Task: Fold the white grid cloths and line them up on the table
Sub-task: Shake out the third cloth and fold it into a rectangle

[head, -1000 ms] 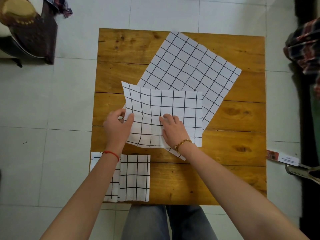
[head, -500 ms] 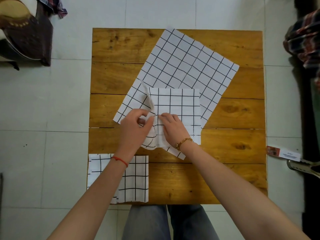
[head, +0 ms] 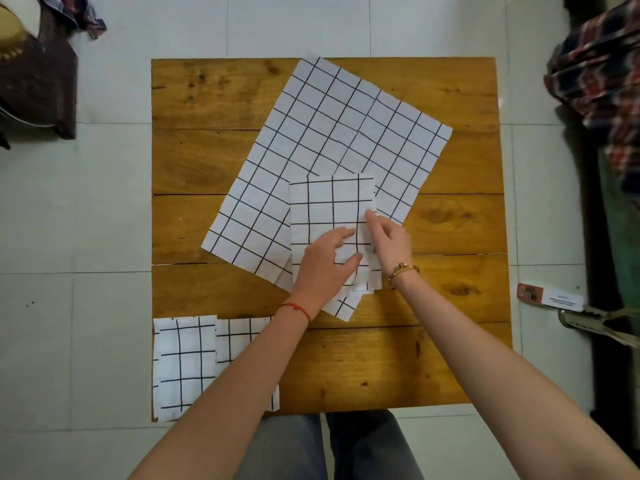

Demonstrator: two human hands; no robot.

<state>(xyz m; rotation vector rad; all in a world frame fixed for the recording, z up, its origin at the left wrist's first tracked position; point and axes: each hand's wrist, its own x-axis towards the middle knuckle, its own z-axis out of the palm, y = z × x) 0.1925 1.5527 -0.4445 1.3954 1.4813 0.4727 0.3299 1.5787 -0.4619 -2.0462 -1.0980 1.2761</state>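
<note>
Folded narrower now, cloth (head: 332,216) lies under both flat, touching hands (head: 327,261).

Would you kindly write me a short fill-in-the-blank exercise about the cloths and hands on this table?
1. The open grid cloth lies flat and ____ on the wooden table.
2. Both the left hand and right hand rest on the ____ cloth.
3. ____ finished folded cloths lie at the table's near left corner.
4. The left wrist wears a ____ string.

Missing words: unfolded; half-folded; Two; red
</note>
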